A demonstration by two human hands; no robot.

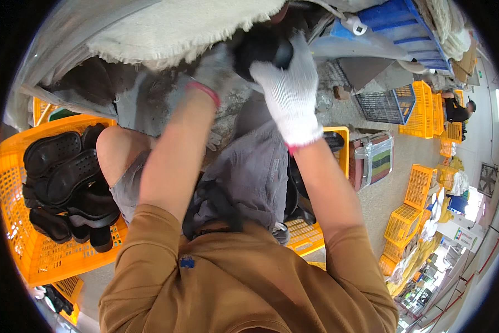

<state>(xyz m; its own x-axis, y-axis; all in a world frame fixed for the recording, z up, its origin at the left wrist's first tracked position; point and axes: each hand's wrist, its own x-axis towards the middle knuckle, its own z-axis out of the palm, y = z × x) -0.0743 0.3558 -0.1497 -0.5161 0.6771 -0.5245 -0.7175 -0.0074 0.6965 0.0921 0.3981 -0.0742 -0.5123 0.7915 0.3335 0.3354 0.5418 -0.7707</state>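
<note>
A black shoe (255, 53), blurred and partly covered by my fingers, is held up at a dusty grey machine under a fluffy white cloth. My right hand (291, 86), in a white knit glove, is closed around its right side. On the shoe's left is my left hand (213, 69), in a greyed glove with a pink cuff; motion smears its fingers, and I cannot tell how they sit. Several black shoes (69, 175) with perforated insoles fill an orange crate (24, 233) at my left. More black footwear lies in a yellow crate (308, 236) beside my right thigh.
A grey mesh crate (385, 105) stands to the right beside stacked orange crates (421, 111). A striped stool (380, 161) stands nearer. More orange crates (402, 222) line the aisle. A person in dark clothes (457, 111) is far off to the right.
</note>
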